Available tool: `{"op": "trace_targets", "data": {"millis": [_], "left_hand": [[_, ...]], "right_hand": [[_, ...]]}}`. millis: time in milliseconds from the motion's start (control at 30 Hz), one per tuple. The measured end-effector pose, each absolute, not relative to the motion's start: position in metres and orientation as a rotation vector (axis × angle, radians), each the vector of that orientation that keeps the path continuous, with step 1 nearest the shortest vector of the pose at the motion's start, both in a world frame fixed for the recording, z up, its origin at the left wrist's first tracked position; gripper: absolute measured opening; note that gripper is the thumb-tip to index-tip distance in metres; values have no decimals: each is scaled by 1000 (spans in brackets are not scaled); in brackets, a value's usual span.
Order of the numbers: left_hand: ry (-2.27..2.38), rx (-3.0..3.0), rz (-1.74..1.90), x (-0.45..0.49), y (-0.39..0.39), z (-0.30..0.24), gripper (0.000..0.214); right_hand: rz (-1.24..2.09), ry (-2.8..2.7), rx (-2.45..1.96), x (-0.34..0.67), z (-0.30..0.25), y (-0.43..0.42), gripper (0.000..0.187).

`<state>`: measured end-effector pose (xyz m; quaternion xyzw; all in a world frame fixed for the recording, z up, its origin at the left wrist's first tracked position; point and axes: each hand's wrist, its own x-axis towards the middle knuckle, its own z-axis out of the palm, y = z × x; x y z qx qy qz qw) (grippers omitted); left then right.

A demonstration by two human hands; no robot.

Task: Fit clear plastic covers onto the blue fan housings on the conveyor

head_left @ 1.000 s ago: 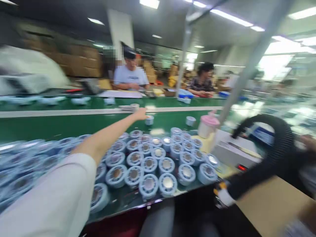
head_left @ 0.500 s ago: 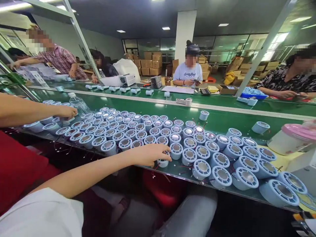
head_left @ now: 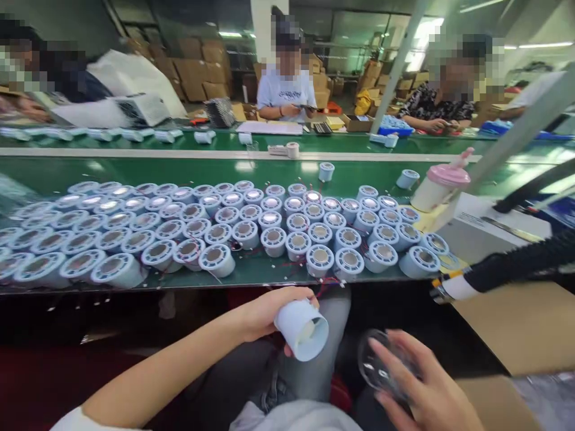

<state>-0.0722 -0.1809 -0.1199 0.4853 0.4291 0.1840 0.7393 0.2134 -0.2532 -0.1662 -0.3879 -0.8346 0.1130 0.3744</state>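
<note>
Left hand: our fingers wrap the wall of one cup; grip looks firm, mouth left uncovered.
Cup: above our lap, just off the bench edge, tilted with its open end toward us, probably so we can see in; something pale shows inside.
Right hand: our fingers grasp a clear disc, seemingly near its rim, likely to keep its face free; blurred, exact contact unclear.
Disc: right of the cup, well apart from it.
Rows: more cups stand packed on the bench, metal-centred ends up, presumably to save space and stay within reach.
Wires: red leads trail among the front cups.
Jar: pink-lidded, right of the rows, seemingly parked out of the way.
</note>
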Motion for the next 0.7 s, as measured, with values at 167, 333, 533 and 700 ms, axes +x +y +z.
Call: {"op": "trace_targets", "data": {"millis": [167,333,533,700], "left_hand": [[794,1317,169,-27,-172,-133,29],[915,1919,290,-22,-178,-123,21],[980,1875,549,-18,-188,-136,37],[901,1879,662,-20,-187,-155,66]], "right_hand": [[-135,-2297,-1258,174,-147,-238,50],[240,-2258,-1420,184,-147,-233,28],[899,-2054,-1356,194,-145,-235,7],[933,-1798,-1343,190,-144,-236,21]]}}
